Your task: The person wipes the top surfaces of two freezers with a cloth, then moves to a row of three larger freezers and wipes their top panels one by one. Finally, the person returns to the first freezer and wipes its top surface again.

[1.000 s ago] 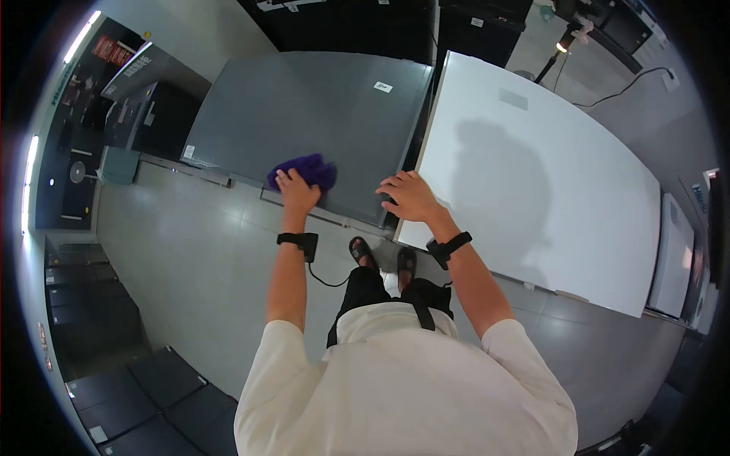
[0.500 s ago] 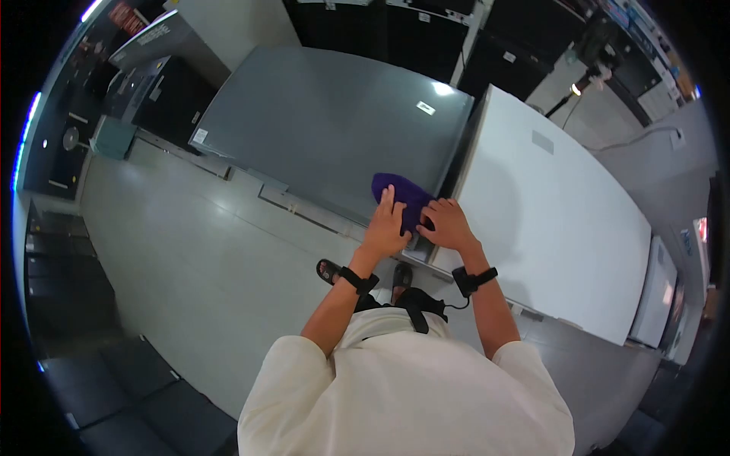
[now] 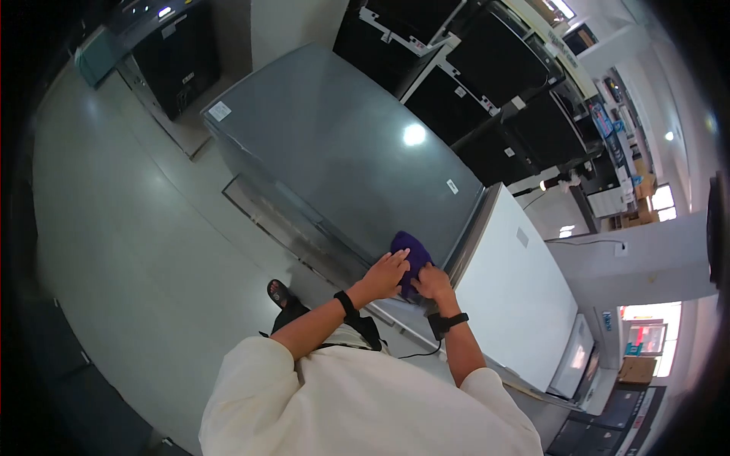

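A bunched purple cloth [image 3: 411,245] lies on the near right corner of a glossy grey chest freezer lid [image 3: 334,144]. My left hand [image 3: 385,275] grips its left side, fingers reaching over the cloth. On the other side, my right hand [image 3: 432,283] pinches the cloth's near right part with curled fingers. Both hands are close together, just left of the gap beside a white chest freezer [image 3: 525,289]. Black straps circle both wrists, and a cable hangs from the right one.
Dark appliances [image 3: 456,99] stand behind the grey freezer, and another dark one [image 3: 179,61] is at the upper left. Pale tiled floor [image 3: 152,228] runs along the left. A lit lamp-like device [image 3: 546,185] stands beyond the white freezer.
The view has turned, so the freezers appear rotated clockwise. Both hands remain on the purple cloth near the same lid corner. My left foot has shifted in view.
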Demonstrator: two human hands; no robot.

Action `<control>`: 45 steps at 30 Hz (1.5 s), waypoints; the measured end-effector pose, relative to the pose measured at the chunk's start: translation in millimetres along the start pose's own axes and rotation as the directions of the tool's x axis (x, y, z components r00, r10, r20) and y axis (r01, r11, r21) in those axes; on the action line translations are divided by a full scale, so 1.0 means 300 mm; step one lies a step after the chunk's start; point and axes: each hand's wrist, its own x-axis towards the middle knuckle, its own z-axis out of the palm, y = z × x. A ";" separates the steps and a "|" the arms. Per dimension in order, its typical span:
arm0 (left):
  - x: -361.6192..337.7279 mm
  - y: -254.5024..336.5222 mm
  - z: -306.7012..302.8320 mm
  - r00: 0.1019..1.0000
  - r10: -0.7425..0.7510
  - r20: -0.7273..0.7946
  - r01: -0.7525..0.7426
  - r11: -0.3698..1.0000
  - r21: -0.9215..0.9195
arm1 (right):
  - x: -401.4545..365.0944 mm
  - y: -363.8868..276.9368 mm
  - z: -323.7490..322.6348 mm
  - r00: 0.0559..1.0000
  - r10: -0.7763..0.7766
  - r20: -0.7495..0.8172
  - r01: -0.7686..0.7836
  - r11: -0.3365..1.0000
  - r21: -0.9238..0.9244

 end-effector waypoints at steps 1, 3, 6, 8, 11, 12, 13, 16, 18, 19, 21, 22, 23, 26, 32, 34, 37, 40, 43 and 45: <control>-0.012 -0.014 -0.012 1.000 0.000 -0.008 0.000 1.000 0.006 | 0.003 -0.025 -0.004 1.000 -0.014 -0.018 0.014 1.000 -0.004; -0.041 -0.040 -0.053 0.999 -0.024 -0.039 0.025 1.000 0.017 | 0.015 -0.089 -0.028 0.999 -0.008 -0.047 0.009 1.000 0.019; -0.083 -0.091 -0.147 0.993 -0.080 -0.083 0.086 0.994 0.065 | 0.056 -0.238 -0.071 0.996 0.054 -0.072 -0.047 0.994 0.094; -0.108 -0.145 -0.217 0.987 -0.111 -0.116 0.123 0.987 0.104 | 0.104 -0.344 -0.121 0.993 0.088 -0.082 -0.077 0.988 0.132; -0.153 -0.230 -0.324 0.974 -0.177 -0.144 0.192 0.977 0.095 | 0.192 -0.480 -0.190 0.995 0.087 -0.051 -0.082 0.992 0.097; -0.159 -0.264 -0.363 0.966 -0.199 -0.168 0.211 0.976 0.060 | 0.227 -0.522 -0.212 0.996 0.085 -0.041 -0.081 0.993 0.081; -0.162 -0.302 -0.404 0.956 -0.220 -0.192 0.230 0.973 0.029 | 0.262 -0.566 -0.237 0.996 0.073 -0.043 -0.070 0.996 0.061; -0.175 -0.410 -0.492 0.921 -0.233 -0.312 0.253 0.967 0.027 | 0.374 -0.681 -0.315 0.997 0.032 -0.069 -0.028 0.998 0.051; -0.184 -0.465 -0.535 0.905 -0.251 -0.343 0.285 0.957 0.050 | 0.434 -0.727 -0.346 0.996 0.014 -0.091 -0.009 0.998 0.065; -0.189 -0.481 -0.561 0.893 -0.281 -0.351 0.310 0.951 0.026 | 0.468 -0.745 -0.360 0.996 -0.008 -0.092 0.014 0.998 0.069; -0.177 -0.516 -0.624 0.863 -0.337 -0.377 0.356 0.934 -0.020 | 0.540 -0.778 -0.396 0.995 -0.043 -0.092 0.048 0.997 0.056; -0.172 -0.532 -0.654 0.853 -0.340 -0.397 0.361 0.932 -0.022 | 0.575 -0.794 -0.408 0.995 -0.055 -0.085 0.058 0.997 0.040; -0.172 -0.546 -0.678 0.842 -0.346 -0.413 0.369 0.929 -0.026 | 0.606 -0.811 -0.416 0.995 -0.066 -0.073 0.068 0.997 0.025; -0.174 -0.608 -0.730 0.820 -0.365 -0.440 0.396 0.918 -0.024 | 0.672 -0.875 -0.497 0.996 -0.089 0.000 0.089 0.996 0.011; -0.165 -0.720 -0.894 0.757 -0.435 -0.488 0.474 0.879 -0.048 | 0.807 -1.010 -0.560 0.967 -0.135 -0.214 0.134 0.991 -0.020; -0.158 -0.767 -0.970 0.743 -0.462 -0.485 0.496 0.866 -0.066 | 0.880 -1.051 -0.567 0.943 -0.175 -0.284 0.170 0.984 -0.045; -0.176 -0.837 -1.053 0.737 -0.476 -0.480 0.521 0.852 -0.045 | 0.972 -1.125 -0.608 0.923 -0.241 -0.299 0.242 0.970 -0.032; -0.177 -0.943 -1.138 0.731 -0.455 -0.509 0.544 0.839 0.032 | 1.054 -1.211 -0.697 0.909 -0.283 -0.305 0.293 0.956 -0.014; -0.194 -1.018 -1.219 0.706 -0.491 -0.511 0.579 0.815 0.017 | 1.122 -1.289 -0.752 0.892 -0.321 -0.319 0.348 0.937 0.031; -0.199 -1.050 -1.285 0.690 -0.512 -0.511 0.590 0.807 -0.013 | 1.177 -1.350 -0.794 0.885 -0.327 -0.330 0.365 0.929 0.059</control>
